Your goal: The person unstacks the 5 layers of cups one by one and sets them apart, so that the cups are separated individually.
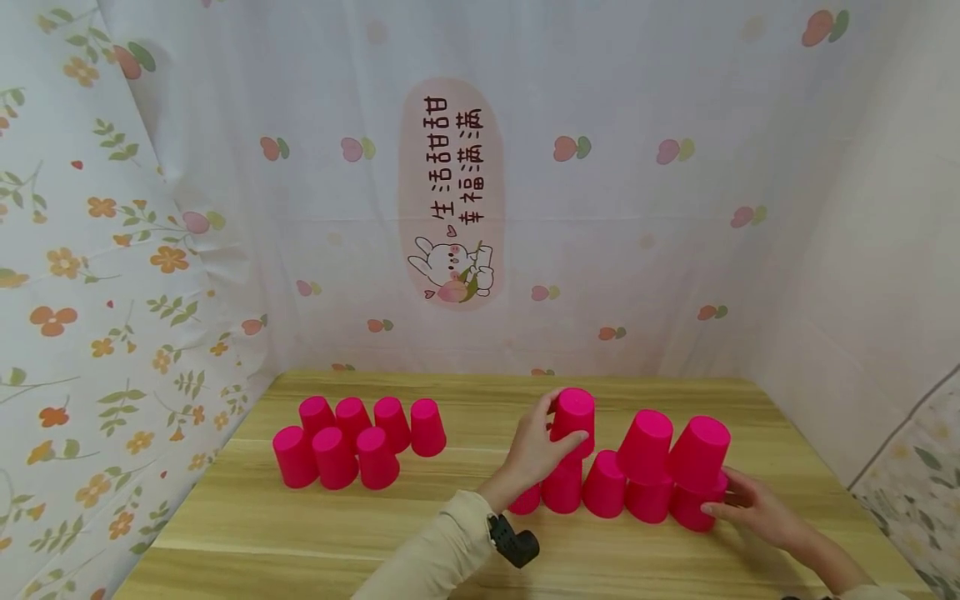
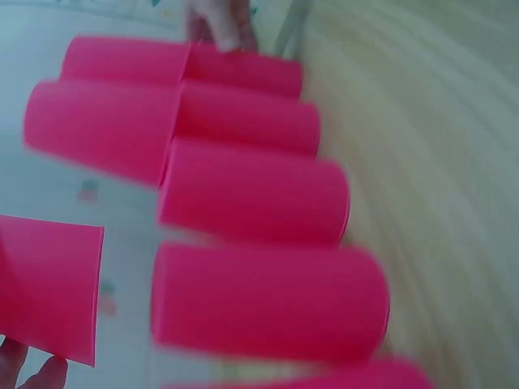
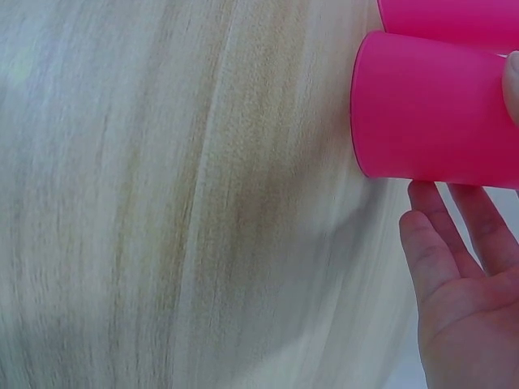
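Note:
My left hand (image 1: 536, 450) grips an upside-down pink cup (image 1: 576, 407) between thumb and fingers, above a row of upside-down pink cups. In the left wrist view, a gap separates the rim of this held cup (image 2: 50, 288) from the row's tops. Two more cups, an inner one (image 1: 645, 446) and an outer one (image 1: 701, 452), stand on the row's right part. At the row's right end, my right hand (image 1: 761, 512) holds the lower cup (image 1: 688, 510), its thumb on the front and fingertips against the side. The left end of the row is partly hidden by my left forearm.
To the left, several more upside-down pink cups (image 1: 337, 458) stand in two close rows on the wooden table (image 1: 247, 525). A patterned curtain (image 1: 637, 250) hangs behind the table and along its sides. A black wrist device (image 1: 513, 542) is on my left sleeve.

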### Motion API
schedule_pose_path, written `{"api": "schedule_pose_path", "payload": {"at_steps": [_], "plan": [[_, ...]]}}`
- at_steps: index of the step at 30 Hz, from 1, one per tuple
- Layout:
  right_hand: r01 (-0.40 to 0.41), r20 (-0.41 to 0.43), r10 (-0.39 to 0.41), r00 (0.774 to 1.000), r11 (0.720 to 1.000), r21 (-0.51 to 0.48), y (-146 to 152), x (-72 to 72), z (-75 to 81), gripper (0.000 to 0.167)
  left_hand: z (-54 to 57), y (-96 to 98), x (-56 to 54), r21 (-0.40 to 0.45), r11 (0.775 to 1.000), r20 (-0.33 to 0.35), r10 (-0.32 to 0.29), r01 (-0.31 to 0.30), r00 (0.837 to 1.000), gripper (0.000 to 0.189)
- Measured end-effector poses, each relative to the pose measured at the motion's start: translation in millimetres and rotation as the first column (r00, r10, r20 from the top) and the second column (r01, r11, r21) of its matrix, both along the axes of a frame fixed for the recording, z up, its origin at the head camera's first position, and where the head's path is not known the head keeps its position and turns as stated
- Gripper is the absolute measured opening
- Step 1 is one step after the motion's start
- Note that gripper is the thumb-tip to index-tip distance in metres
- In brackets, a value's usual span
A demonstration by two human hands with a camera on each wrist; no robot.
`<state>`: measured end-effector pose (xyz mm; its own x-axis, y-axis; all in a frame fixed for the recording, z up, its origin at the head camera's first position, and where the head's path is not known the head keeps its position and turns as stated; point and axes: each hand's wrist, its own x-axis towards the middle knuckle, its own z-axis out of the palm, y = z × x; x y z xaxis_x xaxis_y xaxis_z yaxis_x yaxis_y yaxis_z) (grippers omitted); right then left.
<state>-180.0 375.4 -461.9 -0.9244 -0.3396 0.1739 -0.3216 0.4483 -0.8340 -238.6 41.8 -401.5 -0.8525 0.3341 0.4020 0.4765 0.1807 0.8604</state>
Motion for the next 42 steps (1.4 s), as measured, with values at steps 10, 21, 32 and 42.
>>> {"api": "schedule_pose_path", "payload": {"at_steps": [10,21,32,42], "plan": [[0.032,-0.021,-0.031,0.999,0.999,0.034,-1,-1.3,-2.9,0.045,-2.8,-74.2,-13.3,0.054,0.984,0.004,0.171,-0.171,0.985,0.059],[0.069,0.0,-0.069,0.998,0.995,0.065,-1,0.7,-1.9,0.043,-2.4,-128.7,10.7,0.097,0.921,0.031,0.377,-0.378,0.926,0.055],[0.069,0.032,-0.071,0.997,0.994,0.08,-3,0.7,1.7,0.047,-50.8,-156.3,-0.1,0.062,0.891,-0.008,0.45,-0.449,0.893,0.061],[0.046,0.029,-0.047,0.998,0.998,0.039,-3,1.1,1.5,0.043,-66.2,-161.4,4.7,-0.034,0.846,0.016,0.533,-0.532,0.846,0.059]]}}
